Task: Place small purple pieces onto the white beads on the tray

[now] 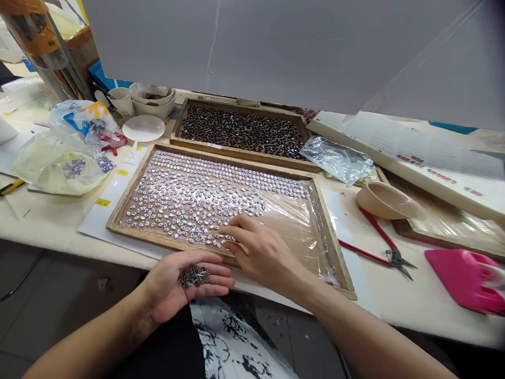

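Note:
My left hand point(185, 284) is palm up just in front of the tray's near edge, cupping a pile of small metal pins point(194, 276). My right hand point(258, 247) reaches over the shallow wooden tray point(333, 247), its thumb and fingers drawn together low over the near pieces. Anything between those fingertips is too small to make out. Many small pale, leaf-shaped pieces with dark centres point(189, 197) lie on the tray's plastic-covered bottom. They stand in neat rows along the far side and are scattered loosely nearer me.
Behind is a second wooden tray point(240, 129) of dark shiny pieces. Red-handled pliers point(394, 257), a beige bowl point(389, 200) and a pink dustpan-like item point(461, 276) are at right. Plastic bags point(59, 163), a white plate point(143, 128) and stacked bowls point(153, 102) occupy the left. A grey panel point(276, 52) overhangs the back.

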`<control>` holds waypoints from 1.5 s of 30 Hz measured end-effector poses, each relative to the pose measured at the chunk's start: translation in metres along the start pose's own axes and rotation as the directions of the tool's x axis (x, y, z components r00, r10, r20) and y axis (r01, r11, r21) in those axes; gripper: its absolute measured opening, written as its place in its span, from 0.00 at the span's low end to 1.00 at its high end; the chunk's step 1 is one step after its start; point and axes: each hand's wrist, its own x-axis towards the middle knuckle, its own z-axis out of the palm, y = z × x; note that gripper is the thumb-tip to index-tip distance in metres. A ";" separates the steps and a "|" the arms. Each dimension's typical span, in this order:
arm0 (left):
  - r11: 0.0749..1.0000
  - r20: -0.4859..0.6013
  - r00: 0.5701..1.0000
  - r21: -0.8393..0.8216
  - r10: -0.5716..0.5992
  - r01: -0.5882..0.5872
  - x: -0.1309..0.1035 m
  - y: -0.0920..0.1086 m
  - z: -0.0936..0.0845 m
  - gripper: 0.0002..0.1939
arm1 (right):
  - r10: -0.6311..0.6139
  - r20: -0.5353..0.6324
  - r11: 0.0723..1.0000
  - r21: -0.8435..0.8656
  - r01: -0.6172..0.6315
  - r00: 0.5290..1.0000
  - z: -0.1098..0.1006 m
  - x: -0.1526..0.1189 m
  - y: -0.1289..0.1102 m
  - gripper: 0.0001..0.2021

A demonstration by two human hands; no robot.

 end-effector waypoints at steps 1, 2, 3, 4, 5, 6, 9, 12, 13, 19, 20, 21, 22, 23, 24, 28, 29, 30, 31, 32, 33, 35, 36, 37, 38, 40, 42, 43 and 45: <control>1.000 0.020 1.000 -0.017 0.005 -0.004 0.000 0.001 0.002 0.14 | -0.014 -0.025 0.999 0.044 0.015 1.000 -0.004 -0.002 -0.003 0.09; 0.999 0.043 0.999 -0.034 0.018 -0.016 0.001 0.002 0.003 0.14 | -0.025 -0.032 0.995 0.091 0.028 0.999 -0.008 -0.004 -0.007 0.09; 0.998 0.065 0.997 -0.049 0.036 -0.032 0.001 0.003 0.006 0.14 | -0.033 -0.022 0.990 0.134 0.036 0.999 -0.010 -0.007 -0.011 0.10; 0.997 0.079 0.995 -0.062 0.054 -0.049 0.002 0.004 0.008 0.14 | -0.042 -0.005 0.985 0.170 0.043 0.999 -0.012 -0.009 -0.014 0.10; 0.996 0.083 0.994 -0.072 0.068 -0.062 0.003 0.004 0.010 0.13 | -0.048 0.012 0.980 0.196 0.045 0.999 -0.014 -0.011 -0.017 0.10; 0.995 0.080 0.994 -0.077 0.075 -0.069 0.004 0.005 0.012 0.13 | -0.049 0.020 0.976 0.211 0.044 0.999 -0.014 -0.013 -0.020 0.10; 0.995 0.058 0.996 -0.077 0.071 -0.066 0.007 0.005 0.016 0.13 | -0.037 0.015 0.973 0.227 0.033 0.999 -0.013 -0.016 -0.022 0.10; 0.995 0.071 0.995 -0.077 0.066 -0.061 0.009 0.003 0.019 0.14 | -0.012 0.028 0.975 0.222 0.006 1.000 -0.011 -0.016 -0.021 0.10; 0.995 0.077 0.995 -0.077 0.066 -0.060 0.010 0.003 0.020 0.15 | -0.007 0.036 0.976 0.218 -0.001 0.999 -0.011 -0.016 -0.020 0.10; 0.994 0.069 0.995 -0.086 0.073 -0.067 0.011 0.001 0.022 0.15 | -0.031 0.012 0.974 0.224 0.027 0.999 -0.007 -0.016 -0.017 0.10; 0.995 0.071 0.995 -0.079 0.073 -0.067 0.011 0.001 0.022 0.16 | -0.035 0.005 0.973 0.227 0.033 0.999 -0.006 -0.016 -0.017 0.09; 0.995 0.073 0.995 -0.072 0.071 -0.066 0.011 0.001 0.022 0.16 | -0.036 0.003 0.973 0.230 0.034 0.999 -0.006 -0.016 -0.016 0.09; 0.996 0.074 0.995 -0.066 0.067 -0.062 0.011 0.001 0.022 0.17 | -0.032 0.006 0.972 0.234 0.030 0.999 -0.007 -0.017 -0.016 0.08; 0.997 0.073 0.995 -0.060 0.062 -0.058 0.011 0.001 0.022 0.17 | -0.025 0.014 0.971 0.240 0.021 1.000 -0.008 -0.017 -0.016 0.08; 0.997 0.069 0.996 -0.055 0.058 -0.054 0.012 0.001 0.022 0.17 | -0.014 0.026 0.968 0.250 0.007 1.000 -0.009 -0.017 -0.016 0.07; 0.997 0.052 0.996 -0.043 0.068 -0.066 0.013 0.001 0.023 0.14 | 0.054 0.090 0.941 0.328 -0.081 0.994 -0.015 -0.019 -0.016 0.06; 0.997 0.061 0.996 -0.039 0.071 -0.069 0.013 0.001 0.022 0.13 | 0.069 0.102 0.932 0.349 -0.101 0.992 -0.016 -0.019 -0.015 0.06; 0.997 0.075 0.995 -0.033 0.072 -0.070 0.013 0.000 0.022 0.12 | 0.080 0.107 0.923 0.368 -0.114 0.991 -0.017 -0.020 -0.014 0.06; 0.997 0.093 0.993 -0.020 0.070 -0.068 0.014 0.000 0.022 0.12 | 0.086 0.107 0.916 0.383 -0.121 0.991 -0.018 -0.020 -0.013 0.06; 0.998 0.110 0.992 -0.004 0.068 -0.068 0.014 -0.001 0.021 0.11 | 0.089 0.102 0.912 0.392 -0.123 0.991 -0.018 -0.021 -0.012 0.06; 0.997 0.121 0.990 0.014 0.067 -0.070 0.015 -0.002 0.021 0.11 | 0.091 0.097 0.910 0.396 -0.123 0.991 -0.019 -0.021 -0.011 0.06; 0.996 0.137 0.989 0.065 0.056 -0.065 0.015 -0.004 0.020 0.08 | 0.089 0.088 0.915 0.386 -0.116 0.992 -0.019 -0.022 -0.010 0.06; 0.994 0.141 0.989 0.096 0.041 -0.055 0.016 -0.006 0.019 0.07 | 0.086 0.088 0.921 0.373 -0.113 0.992 -0.019 -0.023 -0.011 0.06; 0.991 0.142 0.990 0.129 0.022 -0.040 0.016 -0.007 0.019 0.06 | 0.086 0.092 0.927 0.358 -0.113 0.992 -0.019 -0.024 -0.011 0.06; 0.987 0.138 0.990 0.158 0.002 -0.024 0.016 -0.008 0.018 0.05 | 0.085 0.097 0.933 0.342 -0.114 0.992 -0.019 -0.024 -0.012 0.06; 0.981 0.128 0.991 0.195 -0.024 -0.001 0.016 -0.010 0.017 0.05 | 0.081 0.109 0.944 0.312 -0.111 0.991 -0.018 -0.024 -0.012 0.06; 0.979 0.104 0.994 0.203 -0.031 0.009 0.015 -0.011 0.014 0.06 | 0.072 0.100 0.957 0.274 -0.097 0.992 -0.017 -0.023 -0.009 0.05; 0.979 0.086 0.996 0.202 -0.032 0.014 0.015 -0.012 0.013 0.06 | 0.063 0.087 0.965 0.247 -0.083 0.994 -0.017 -0.021 -0.007 0.05; 0.979 0.048 0.998 0.200 -0.035 0.024 0.012 -0.012 0.011 0.07 | 0.045 0.063 0.983 0.178 -0.055 0.997 -0.015 -0.016 -0.001 0.05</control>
